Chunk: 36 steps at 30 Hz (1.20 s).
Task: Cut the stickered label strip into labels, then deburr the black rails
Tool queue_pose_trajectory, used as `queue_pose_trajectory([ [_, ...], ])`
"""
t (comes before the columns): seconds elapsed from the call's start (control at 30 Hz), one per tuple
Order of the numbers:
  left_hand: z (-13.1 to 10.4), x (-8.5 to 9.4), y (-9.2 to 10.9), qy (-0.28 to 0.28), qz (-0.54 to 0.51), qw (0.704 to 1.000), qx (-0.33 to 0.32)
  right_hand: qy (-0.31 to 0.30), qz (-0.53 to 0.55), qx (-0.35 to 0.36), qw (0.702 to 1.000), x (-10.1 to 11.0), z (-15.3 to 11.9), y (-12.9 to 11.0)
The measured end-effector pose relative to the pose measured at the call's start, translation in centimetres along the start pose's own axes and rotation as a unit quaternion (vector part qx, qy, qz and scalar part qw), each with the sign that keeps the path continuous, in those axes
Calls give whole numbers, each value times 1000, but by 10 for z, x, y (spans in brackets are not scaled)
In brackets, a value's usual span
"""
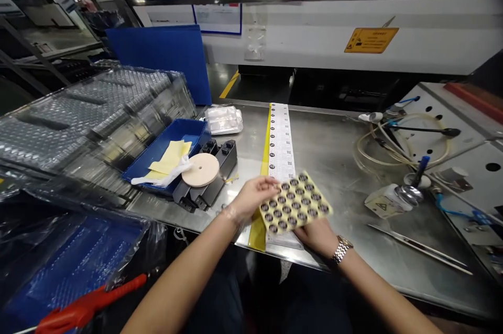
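Observation:
My right hand (319, 235) holds a pale yellow sheet of round black stickers (294, 203) from below, its fingers mostly hidden under the sheet. The sheet is tilted and slightly blurred. At its upper left edge, my left hand (253, 197) is closed in a pinch; whatever lies between the fingertips is too small to make out. Under both hands a long white strip of printed labels (281, 140) lies on the metal table (330, 151), with round black stickers down its left side. Yellow backing (258, 234) shows along the strip's left edge.
To the left are a wooden disc (200, 169) on black parts (226, 166), a blue bin (143, 158), a clear plastic pack (223, 120) and stacked clear trays (90, 109). At right lie tweezers (420, 247), a white bottle (387, 200) and coiled tubing (359, 148).

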<state>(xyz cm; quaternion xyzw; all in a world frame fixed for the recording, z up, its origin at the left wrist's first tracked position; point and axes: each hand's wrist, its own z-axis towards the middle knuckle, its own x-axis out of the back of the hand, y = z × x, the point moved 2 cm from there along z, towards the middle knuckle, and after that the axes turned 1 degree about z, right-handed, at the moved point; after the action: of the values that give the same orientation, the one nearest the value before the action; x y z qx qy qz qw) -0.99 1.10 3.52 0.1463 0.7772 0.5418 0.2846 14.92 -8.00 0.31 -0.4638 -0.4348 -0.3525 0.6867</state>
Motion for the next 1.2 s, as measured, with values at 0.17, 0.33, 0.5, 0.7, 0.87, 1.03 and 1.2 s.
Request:
queue_pose_trajectory([
  [0.17,70,7,-4,92,-32,995,1,1,85,-17,996,4,-3,-2],
  [0.33,80,12,-18,100,-36,994,17,90,428,-241,866,11,5,15],
  [0.5,75,15,-17,75,-33,996,36,164,484,-347,786,12,31,41],
  [0.7,83,16,-19,60,-35,996,62,161,497,-355,775,9,62,56],
  [0.87,88,14,-19,58,-26,993,97,146,422,-347,825,16,85,66],
  [1.03,82,13,-8,8,-52,993,104,67,291,-290,909,36,113,75],
  [1.2,76,16,-2,-24,-70,992,98,-115,129,-189,967,58,136,69],
])
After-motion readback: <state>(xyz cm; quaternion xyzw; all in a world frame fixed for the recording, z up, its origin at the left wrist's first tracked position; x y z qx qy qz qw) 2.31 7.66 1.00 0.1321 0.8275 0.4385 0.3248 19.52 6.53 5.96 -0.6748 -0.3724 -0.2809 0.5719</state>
